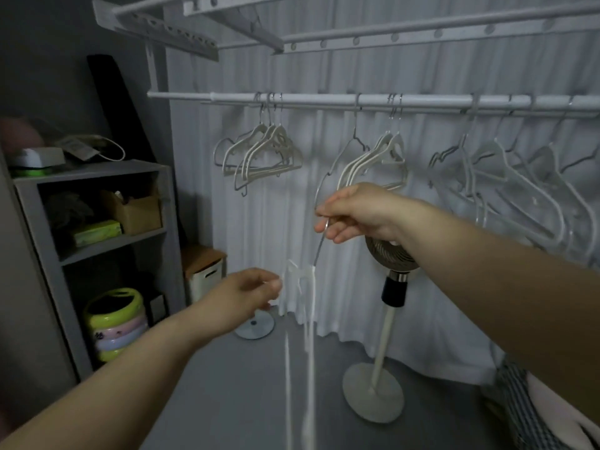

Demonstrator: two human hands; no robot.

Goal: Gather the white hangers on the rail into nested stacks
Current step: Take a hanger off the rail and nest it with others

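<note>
Hanger plastic fills the nearest ground: the held hanger (310, 368), white and motion-blurred, dangles almost vertical, its long axis running from the bottom edge up to its wire hook (321, 245). Left of its upper shoulder, the left hand (246, 293) reaches in with fingers curled, fingertips right at the plastic; blur hides whether they grip it. Above and slightly farther, the right hand (360, 212) pinches the hook between thumb and fingers, with the hanger off the rail. So the hanger lies below the right hand's grip and just right of the left hand, the nearer one. Beyond, the rail (324, 99) runs left to right, above both hands. On it hang one nested stack (263, 154) to the left, a second stack (376, 160) directly behind the right hand, and loose hangers (519, 193) spread to the right, not yet gathered.
</note>
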